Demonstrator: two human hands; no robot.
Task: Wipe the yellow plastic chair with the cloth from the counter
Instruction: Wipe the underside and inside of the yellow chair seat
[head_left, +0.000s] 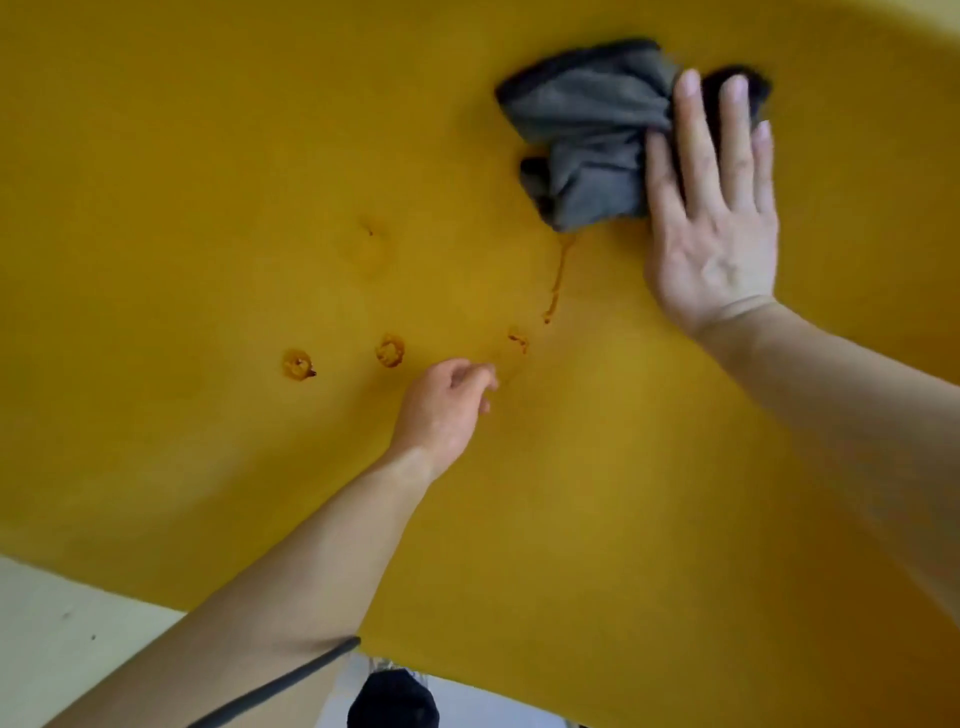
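Note:
The yellow plastic chair (208, 130) fills nearly the whole view; I look down on its seat. A crumpled grey cloth (587, 135) lies on the seat at the upper right. My right hand (711, 208) lies flat on the cloth's right side and presses it down, fingers stretched out. Below the cloth runs a brownish streak (558, 280). Small sticky stains (389, 351) dot the middle of the seat. My left hand (441, 410) rests on the seat near them, fingers loosely curled with nothing in them.
The chair's front edge crosses the lower part of the view. Pale floor (62, 623) shows at the lower left. A dark rounded object (392, 701) and a thin dark cord (275, 686) sit at the bottom edge.

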